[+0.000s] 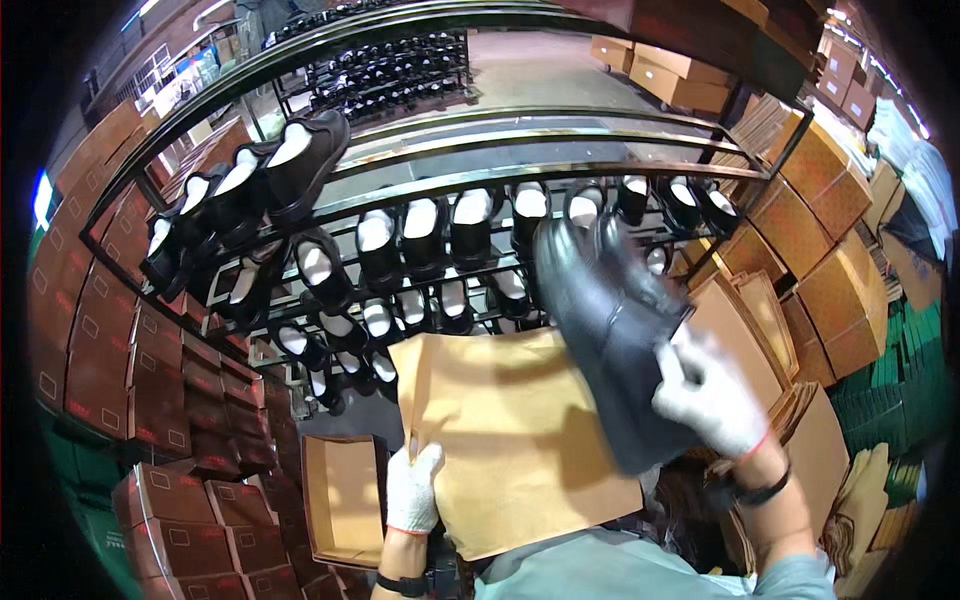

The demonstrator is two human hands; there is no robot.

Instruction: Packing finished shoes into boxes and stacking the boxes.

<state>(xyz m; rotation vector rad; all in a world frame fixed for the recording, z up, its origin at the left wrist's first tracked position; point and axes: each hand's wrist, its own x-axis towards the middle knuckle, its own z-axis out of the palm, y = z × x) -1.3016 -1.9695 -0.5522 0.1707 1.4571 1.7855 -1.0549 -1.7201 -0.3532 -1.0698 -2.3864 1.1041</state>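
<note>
My left hand (413, 488), in a white knit glove, pinches the left edge of a sheet of brown kraft paper (500, 430) spread in front of me. My right hand (708, 392), gloved the same way, grips a pair of black leather shoes (610, 335) by their upper edge. The pair is tilted over the paper's right side, toes pointing away, and is partly smeared by motion. One shoe mostly hides the other. An open shallow brown box (342, 500) lies left of my left hand.
Ahead stands a metal rack (400, 200) carrying several black shoes with white stuffing (425, 225). Stacked dark red-brown boxes (170, 510) line the left. Tan cartons (810, 210) and flat cardboard (815, 460) crowd the right, beside green stacks (910, 370).
</note>
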